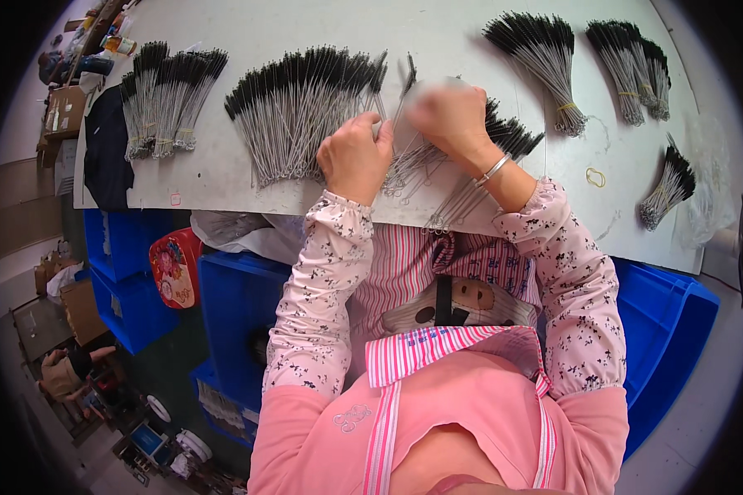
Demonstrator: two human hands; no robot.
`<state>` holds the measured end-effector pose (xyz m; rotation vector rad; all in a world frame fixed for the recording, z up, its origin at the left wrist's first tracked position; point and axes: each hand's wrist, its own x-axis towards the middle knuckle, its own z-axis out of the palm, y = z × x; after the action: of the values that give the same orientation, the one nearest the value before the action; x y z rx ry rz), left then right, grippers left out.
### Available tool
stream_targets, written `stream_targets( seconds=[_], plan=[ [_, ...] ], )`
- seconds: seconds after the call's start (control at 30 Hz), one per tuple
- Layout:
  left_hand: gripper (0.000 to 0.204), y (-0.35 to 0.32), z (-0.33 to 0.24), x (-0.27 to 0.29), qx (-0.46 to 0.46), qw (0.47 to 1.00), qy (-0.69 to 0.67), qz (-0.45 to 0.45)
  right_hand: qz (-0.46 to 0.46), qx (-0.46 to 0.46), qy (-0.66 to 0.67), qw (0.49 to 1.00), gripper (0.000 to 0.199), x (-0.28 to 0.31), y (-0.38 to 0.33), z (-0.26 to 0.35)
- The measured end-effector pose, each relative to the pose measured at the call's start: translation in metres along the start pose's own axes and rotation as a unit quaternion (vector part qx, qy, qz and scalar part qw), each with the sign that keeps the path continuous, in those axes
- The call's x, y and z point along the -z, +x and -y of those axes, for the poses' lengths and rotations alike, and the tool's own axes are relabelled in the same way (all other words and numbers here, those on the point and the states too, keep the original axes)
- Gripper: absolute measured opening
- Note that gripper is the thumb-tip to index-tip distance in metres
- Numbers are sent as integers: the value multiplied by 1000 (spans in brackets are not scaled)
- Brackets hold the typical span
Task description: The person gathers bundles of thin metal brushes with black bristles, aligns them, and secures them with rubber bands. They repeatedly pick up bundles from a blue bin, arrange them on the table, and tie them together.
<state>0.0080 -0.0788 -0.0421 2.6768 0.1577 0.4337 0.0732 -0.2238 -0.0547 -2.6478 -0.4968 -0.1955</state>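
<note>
Over the right side of a wide fanned pile of thin wire brushes [285, 124] with black bristle tips and looped ends, my left hand [357, 158] has its fingers curled. What those fingers hold, if anything, is hidden. My right hand [450, 120] is closed in a pinch, its fingertips partly blurred, beside a single upright wire brush [406, 82] that it seems to grip. Beneath and to the right of my right hand, more loose brushes [508, 136] lie slanted, their looped ends toward the table's front edge.
Banded brush bundles stand at the left [165, 99], upper right [553, 70], far right [631, 70] and lower right [669, 186]. A yellow rubber band [594, 176] lies on the white table [504, 41]. Blue crates [660, 338], a red bag [176, 268] and clear plastic [710, 177] surround it.
</note>
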Motion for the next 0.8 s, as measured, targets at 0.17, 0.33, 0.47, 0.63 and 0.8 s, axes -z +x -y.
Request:
stream_targets(
  seconds=[0.17, 0.33, 0.47, 0.63, 0.8],
  plan=[
    [21, -16, -16, 5, 5, 997, -43, 70, -103, -2, 73, 992, 22, -4, -7, -1],
    [20, -28, -19, -5, -94, 995, -17, -2, -140, -19, 74, 987, 20, -3, -8, -1],
    [21, -34, -17, -9, -117, 993, 17, 6, -121, -116, 163, 972, 22, 3, 6, -3],
    [20, -36, -17, -11, -106, 994, 23, 3, -317, -115, 399, 852, 18, 29, 37, -19],
    [18, -40, -22, 3, -108, 994, -15, -22, -249, -145, 655, 699, 15, 82, -3, -37]
  ],
)
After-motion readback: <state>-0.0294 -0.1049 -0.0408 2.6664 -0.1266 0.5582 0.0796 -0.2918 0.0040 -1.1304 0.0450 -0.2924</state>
